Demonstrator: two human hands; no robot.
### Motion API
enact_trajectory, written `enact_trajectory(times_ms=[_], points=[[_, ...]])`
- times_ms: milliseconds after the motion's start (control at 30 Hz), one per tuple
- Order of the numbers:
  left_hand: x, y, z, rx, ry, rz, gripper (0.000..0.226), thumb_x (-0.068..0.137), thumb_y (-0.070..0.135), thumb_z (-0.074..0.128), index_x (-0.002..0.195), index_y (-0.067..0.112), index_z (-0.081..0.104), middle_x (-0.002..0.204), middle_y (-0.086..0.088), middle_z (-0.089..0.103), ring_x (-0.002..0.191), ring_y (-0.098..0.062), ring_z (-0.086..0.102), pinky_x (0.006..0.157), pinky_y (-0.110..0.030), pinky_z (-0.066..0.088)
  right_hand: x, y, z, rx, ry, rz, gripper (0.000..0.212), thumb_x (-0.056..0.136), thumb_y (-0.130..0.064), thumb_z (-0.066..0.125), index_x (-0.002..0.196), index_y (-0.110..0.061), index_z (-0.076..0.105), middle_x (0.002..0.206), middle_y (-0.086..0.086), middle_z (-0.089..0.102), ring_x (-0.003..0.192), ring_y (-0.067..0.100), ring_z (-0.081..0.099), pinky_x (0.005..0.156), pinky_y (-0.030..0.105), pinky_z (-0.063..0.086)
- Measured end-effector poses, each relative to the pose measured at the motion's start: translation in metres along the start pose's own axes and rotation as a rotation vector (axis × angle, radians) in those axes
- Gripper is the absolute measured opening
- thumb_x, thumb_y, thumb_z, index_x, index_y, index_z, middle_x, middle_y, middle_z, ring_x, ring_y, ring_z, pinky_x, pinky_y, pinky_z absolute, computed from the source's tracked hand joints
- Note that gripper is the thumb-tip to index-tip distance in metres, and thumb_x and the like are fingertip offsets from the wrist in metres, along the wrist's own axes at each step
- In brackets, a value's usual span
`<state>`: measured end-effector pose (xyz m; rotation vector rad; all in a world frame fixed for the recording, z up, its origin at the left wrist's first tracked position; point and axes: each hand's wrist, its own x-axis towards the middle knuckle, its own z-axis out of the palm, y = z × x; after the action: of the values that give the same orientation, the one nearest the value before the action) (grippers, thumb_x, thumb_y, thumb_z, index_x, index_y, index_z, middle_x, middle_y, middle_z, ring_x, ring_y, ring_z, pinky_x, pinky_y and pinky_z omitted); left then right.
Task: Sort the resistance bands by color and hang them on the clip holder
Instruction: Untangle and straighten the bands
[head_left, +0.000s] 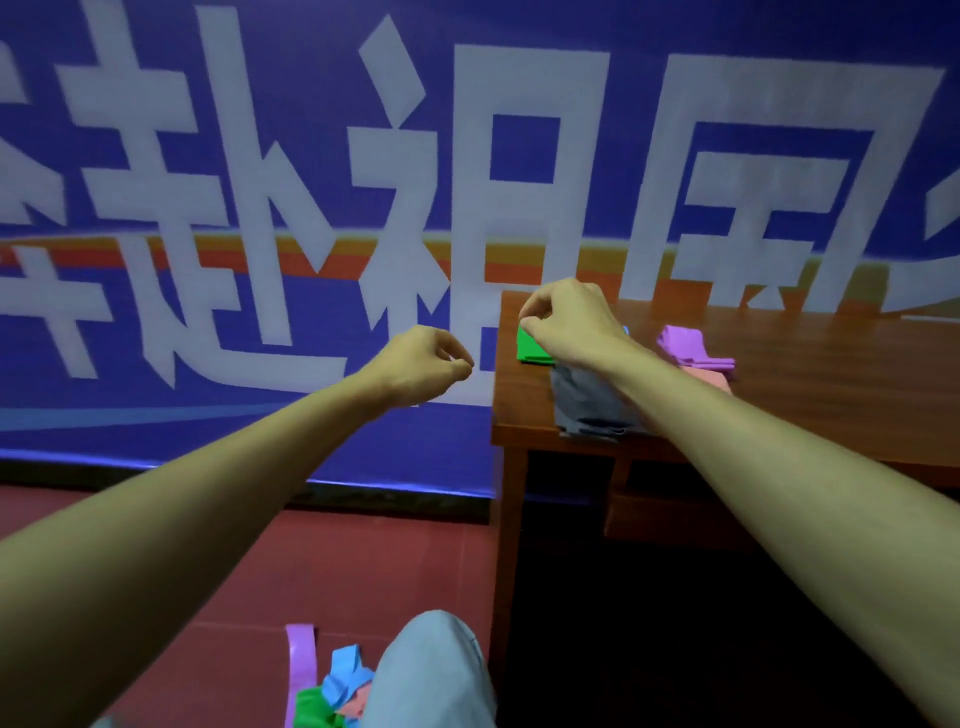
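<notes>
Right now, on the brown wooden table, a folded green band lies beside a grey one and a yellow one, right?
No: the head view shows a purple band, not a yellow one. The folded green band and the grey band do lie on the brown wooden table.

blue banner wall (311, 156), wooden table (805, 374)
</notes>
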<state>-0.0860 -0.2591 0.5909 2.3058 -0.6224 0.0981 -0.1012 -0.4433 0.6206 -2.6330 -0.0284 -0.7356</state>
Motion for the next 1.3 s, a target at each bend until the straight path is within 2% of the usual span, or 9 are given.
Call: enact_trajectory(times_ms=[233, 300, 367, 500, 633, 800, 1000, 1133, 1300], points=[[-0.041, -0.109, -0.054, -0.009, 0.028, -0.200, 0.009, 0.088, 0.018, 0.061, 0.093, 0.018, 0.068, 0.092, -0.007, 0.070, 0.081, -0.020, 0.067, 0.074, -0.030, 0.054, 0.014, -0.091, 0.101, -0.205, -0.359, -0.155, 0.017, 0.077, -0.014, 0.059, 0.087, -0.012, 0.072, 0.092, 0.008, 0.072, 0.088, 0.027, 0.066, 0.078, 0.042, 0.058], [-0.053, -0.146, -0.060, -0.050, 0.034, -0.269, 0.006, 0.087, 0.017, 0.062, 0.088, 0.019, 0.068, 0.086, -0.006, 0.069, 0.075, -0.018, 0.065, 0.065, -0.025, 0.051, 0.014, -0.112, 0.142, -0.255, -0.467, -0.202, 0.017, 0.078, -0.015, 0.059, 0.089, -0.010, 0.070, 0.092, 0.010, 0.070, 0.087, 0.030, 0.066, 0.077, 0.045, 0.058], [-0.064, -0.185, -0.061, -0.088, 0.045, -0.333, 0.007, 0.086, 0.017, 0.062, 0.089, 0.018, 0.069, 0.083, -0.004, 0.069, 0.070, -0.015, 0.063, 0.060, -0.021, 0.047, 0.011, -0.127, 0.186, -0.278, -0.564, -0.227, 0.019, 0.079, -0.016, 0.058, 0.092, -0.009, 0.069, 0.094, 0.010, 0.069, 0.088, 0.031, 0.065, 0.078, 0.045, 0.058], [-0.083, -0.261, -0.047, -0.128, 0.020, -0.430, 0.008, 0.086, 0.013, 0.061, 0.085, 0.016, 0.069, 0.073, -0.003, 0.067, 0.062, -0.014, 0.062, 0.067, -0.024, 0.048, -0.002, -0.138, 0.270, -0.262, -0.768, -0.231, 0.021, 0.081, -0.021, 0.059, 0.097, -0.012, 0.068, 0.101, 0.008, 0.067, 0.091, 0.029, 0.064, 0.080, 0.045, 0.057], [-0.094, -0.334, -0.018, -0.145, -0.083, -0.524, 0.011, 0.085, 0.009, 0.062, 0.080, 0.018, 0.065, 0.073, -0.005, 0.067, 0.058, -0.014, 0.062, 0.074, -0.032, 0.054, -0.018, -0.122, 0.348, -0.225, -0.921, -0.223, 0.029, 0.085, -0.039, 0.065, 0.101, -0.016, 0.069, 0.108, 0.007, 0.066, 0.100, 0.027, 0.062, 0.087, 0.042, 0.053], [-0.096, -0.411, 0.034, -0.220, -0.146, -0.650, 0.015, 0.086, 0.006, 0.059, 0.078, 0.017, 0.065, 0.072, -0.002, 0.066, 0.065, -0.019, 0.064, 0.078, -0.035, 0.054, -0.031, -0.085, 0.434, -0.097, -0.997, -0.046, 0.030, 0.089, -0.041, 0.063, 0.094, -0.013, 0.072, 0.103, 0.009, 0.072, 0.102, 0.026, 0.063, 0.089, 0.035, 0.050], [-0.093, -0.493, 0.119, -0.086, -0.398, -0.683, 0.024, 0.091, 0.013, 0.053, 0.110, 0.013, 0.067, 0.109, -0.008, 0.069, 0.100, -0.027, 0.063, 0.082, -0.028, 0.045, -0.061, -0.029, 0.545, 0.055, -0.967, 0.300, 0.018, 0.089, -0.027, 0.063, 0.082, -0.014, 0.073, 0.095, 0.010, 0.074, 0.102, 0.027, 0.065, 0.085, 0.028, 0.047], [-0.097, -0.545, 0.174, -0.125, -0.454, -0.772, 0.027, 0.090, 0.011, 0.052, 0.114, 0.010, 0.066, 0.113, -0.011, 0.068, 0.101, -0.028, 0.064, 0.084, -0.029, 0.047, -0.103, 0.005, 0.625, 0.094, -0.918, 0.503, 0.017, 0.085, -0.018, 0.057, 0.077, -0.015, 0.072, 0.095, 0.015, 0.073, 0.102, 0.033, 0.065, 0.091, 0.034, 0.050], [-0.110, -0.606, 0.221, -0.153, -0.531, -0.848, 0.024, 0.088, 0.007, 0.052, 0.106, 0.011, 0.068, 0.105, -0.013, 0.070, 0.092, -0.031, 0.066, 0.082, -0.035, 0.052, -0.167, 0.031, 0.703, 0.020, -1.008, 0.510, 0.022, 0.088, -0.016, 0.055, 0.098, -0.005, 0.071, 0.109, 0.019, 0.069, 0.108, 0.037, 0.060, 0.090, 0.038, 0.047]])
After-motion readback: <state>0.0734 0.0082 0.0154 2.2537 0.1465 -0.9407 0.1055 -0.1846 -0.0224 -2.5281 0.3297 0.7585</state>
